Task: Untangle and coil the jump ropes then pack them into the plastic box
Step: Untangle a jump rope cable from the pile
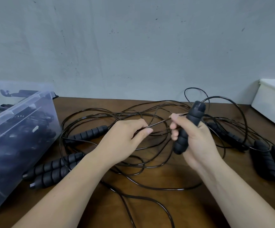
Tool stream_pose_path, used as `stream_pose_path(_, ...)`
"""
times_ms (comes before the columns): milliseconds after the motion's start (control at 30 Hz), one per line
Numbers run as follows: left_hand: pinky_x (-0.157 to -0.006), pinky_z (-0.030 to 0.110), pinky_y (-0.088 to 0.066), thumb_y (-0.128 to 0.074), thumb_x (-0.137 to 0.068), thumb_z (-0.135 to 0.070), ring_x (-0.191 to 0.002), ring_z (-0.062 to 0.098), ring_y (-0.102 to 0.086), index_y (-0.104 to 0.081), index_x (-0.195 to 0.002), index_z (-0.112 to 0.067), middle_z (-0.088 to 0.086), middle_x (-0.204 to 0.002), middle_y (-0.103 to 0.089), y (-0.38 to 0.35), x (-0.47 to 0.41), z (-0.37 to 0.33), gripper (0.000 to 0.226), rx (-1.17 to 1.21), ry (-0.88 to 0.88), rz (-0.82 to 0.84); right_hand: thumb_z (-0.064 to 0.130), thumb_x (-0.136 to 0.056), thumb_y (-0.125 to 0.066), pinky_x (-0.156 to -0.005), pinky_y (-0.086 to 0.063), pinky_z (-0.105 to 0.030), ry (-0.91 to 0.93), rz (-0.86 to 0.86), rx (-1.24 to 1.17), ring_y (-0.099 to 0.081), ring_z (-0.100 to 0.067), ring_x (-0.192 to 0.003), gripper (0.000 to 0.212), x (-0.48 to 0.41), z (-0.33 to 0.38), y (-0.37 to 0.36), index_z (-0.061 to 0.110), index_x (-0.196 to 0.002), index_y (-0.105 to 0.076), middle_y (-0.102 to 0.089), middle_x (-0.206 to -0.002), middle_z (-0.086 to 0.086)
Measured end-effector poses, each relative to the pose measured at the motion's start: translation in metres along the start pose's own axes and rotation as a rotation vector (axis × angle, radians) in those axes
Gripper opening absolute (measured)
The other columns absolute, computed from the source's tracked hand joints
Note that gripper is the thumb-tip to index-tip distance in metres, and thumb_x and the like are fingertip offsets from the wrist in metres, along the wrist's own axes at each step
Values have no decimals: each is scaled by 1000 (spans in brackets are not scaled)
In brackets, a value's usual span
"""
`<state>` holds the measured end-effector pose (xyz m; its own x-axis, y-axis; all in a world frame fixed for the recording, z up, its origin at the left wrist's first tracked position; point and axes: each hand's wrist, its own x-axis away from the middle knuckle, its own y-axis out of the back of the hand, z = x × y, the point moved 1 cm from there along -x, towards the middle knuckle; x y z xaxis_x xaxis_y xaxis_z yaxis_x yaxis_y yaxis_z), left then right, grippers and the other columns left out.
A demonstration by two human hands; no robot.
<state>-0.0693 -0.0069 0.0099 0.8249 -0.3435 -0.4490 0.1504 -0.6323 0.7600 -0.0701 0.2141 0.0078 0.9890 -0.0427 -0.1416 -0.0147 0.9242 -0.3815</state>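
A translucent plastic box (18, 106) is sitting at the left of the brown wooden table (191, 208), already holding dark rope handles. Just beside it, two ribbed black foam handles (51, 170) are lying side by side, a third (89, 133) lying behind them. Tangled thin black jump-rope cords (156, 112) are sprawling across the table's middle. The left hand (125, 139) is pinching one cord between thumb and forefinger. The right hand (194, 137) is gripping an upright black foam handle (189, 127), fingers curled round it. Three more black handles (268, 162) are lying to the right, near a white plastic bin (273, 102).
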Motion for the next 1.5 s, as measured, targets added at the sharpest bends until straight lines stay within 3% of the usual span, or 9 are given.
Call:
stream_pose_path(167, -76, 28, -52, -47, -110, -45, -91, 7, -64, -68, -103, -34, -14, -89, -67, 5, -1, 4, 24, -29, 2, -35, 14, -97, -74, -58, -44, -27, 3, -25, -38, -49, -18, -62, 12, -2, 1, 1, 6, -103, -68, -63, -79, -10)
stream_pose_path(367, -72, 32, -50, -50, -111, -40, -84, 8, -61, -66, -102, -30, -12, -84, -62, 0, 0, 0, 22, -30, -73, -54, 21, -94, -76, -60, -48, -29, -27, 85, 77, -54, -19, -63, 31, 6, -12, -8, -4, -112, -71, -71, -86, -14)
stream_pose_path(500, -70, 38, -49, -50, -111, -38, -80, 12, -59, -63, -97, -26, -9, -81, -58, -8, 1, -2, 22, -36, -127, -19, 18, -98, -75, -63, -52, -31, 3, 120, 225, -58, -20, -64, 16, 11, -22, -13, 3, -102, -77, -73, -87, -16)
stream_pose_path(600, -69, 30, -47, -54, -110, -37, -80, 11, -59, -66, -98, -27, -10, -81, -59, -8, -1, -3, 19, -22, -135, -19, 15, -97, -75, -62, -51, -30, 23, 122, 236, -57, -19, -63, 12, 11, -20, -12, 5, -91, -76, -72, -82, -16)
stream_pose_path(667, -67, 23, -44, -56, -108, -40, -79, 8, -59, -66, -96, -28, -12, -80, -59, -5, -1, -2, 20, -31, -119, -28, 13, -96, -75, -61, -49, -29, 18, 122, 163, -55, -19, -62, 10, 10, -12, -12, 7, -89, -74, -68, -77, -14)
stream_pose_path(867, -69, 22, -44, -51, -108, -44, -82, 5, -61, -66, -95, -30, -13, -81, -64, 11, -4, 15, 24, -51, 34, -69, 15, -98, -72, -56, -42, -23, -43, 20, -171, -47, -14, -60, 11, -5, 17, 5, 11, -91, -64, -58, -75, -5)
stream_pose_path(1033, -71, 40, -51, -42, -111, -49, -78, 13, -63, -64, -98, -25, -5, -78, -64, 2, -2, 9, 36, -23, 7, -28, 21, -96, -75, -56, -43, -25, -66, 54, -55, -50, -17, -61, 33, 3, -4, -6, -2, -119, -72, -63, -80, -10)
stream_pose_path(1200, -64, 41, -47, -45, -111, -39, -69, 14, -52, -50, -86, -23, -6, -71, -50, -11, 0, -2, 30, -53, -68, -4, 16, -94, -79, -60, -51, -30, 20, 114, 181, -57, -20, -61, 12, 11, -23, -15, 8, -104, -78, -72, -83, -15)
stream_pose_path(1500, -64, 41, -49, -37, -107, -42, -69, 15, -55, -53, -92, -21, -5, -74, -55, -13, 1, -4, 30, -129, -65, 48, 21, -93, -80, -64, -55, -31, 72, 92, 281, -62, -20, -63, 12, 14, -25, -16, 12, -102, -79, -76, -84, -13)
